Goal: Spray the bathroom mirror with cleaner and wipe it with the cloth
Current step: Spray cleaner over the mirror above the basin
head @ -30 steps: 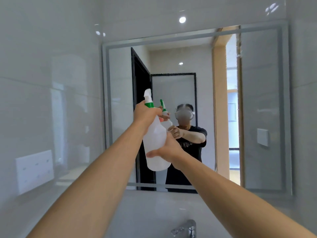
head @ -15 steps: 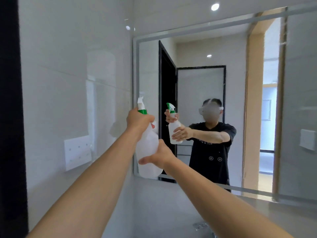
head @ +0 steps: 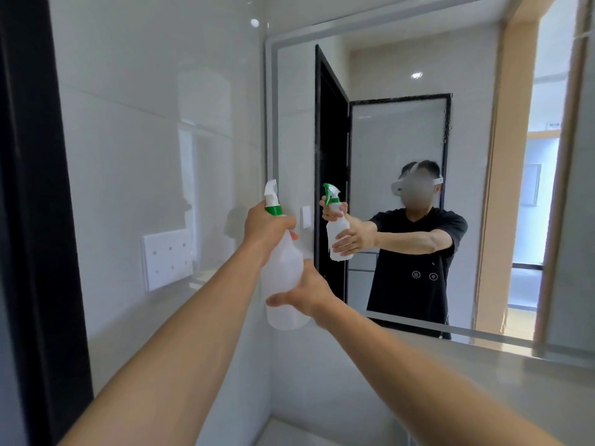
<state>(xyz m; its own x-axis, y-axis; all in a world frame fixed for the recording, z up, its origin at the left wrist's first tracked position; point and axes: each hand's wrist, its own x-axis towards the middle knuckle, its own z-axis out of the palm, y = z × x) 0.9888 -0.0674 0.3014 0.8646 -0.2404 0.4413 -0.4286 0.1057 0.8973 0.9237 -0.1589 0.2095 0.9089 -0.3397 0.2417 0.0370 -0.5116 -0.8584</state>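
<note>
**Spraying the left side of the mirror**

Holding the spray bottle (head: pixel 283 278) up with both hands, I have my arms stretched out in front of me. My left hand (head: pixel 269 230) is wrapped tight around the neck, just under the green collar (head: pixel 273 210), with fingers curled shut near the trigger. I cannot see if the trigger is squeezed, since my hand hides it. My right hand (head: pixel 306 294) cups the lower part of the bottle from the side, fingers half open and pressed flat on the plastic.

I think the bottle is light and a bit squishy, because it is thin, see-through plastic. It could get slippery if wet, so the neck is the best place to hold it, with the other hand under it to keep it steady.

Past the bottle is the bathroom mirror (head: pixel 402 75), right in front of the white nozzle (head: pixel 270 189). A little mist hangs by the dark door in the glass. To the left, on the shiny tile wall, is a white socket plate (head: pixel 167 257). I see no cloth anywhere, so wiping comes later.
</note>
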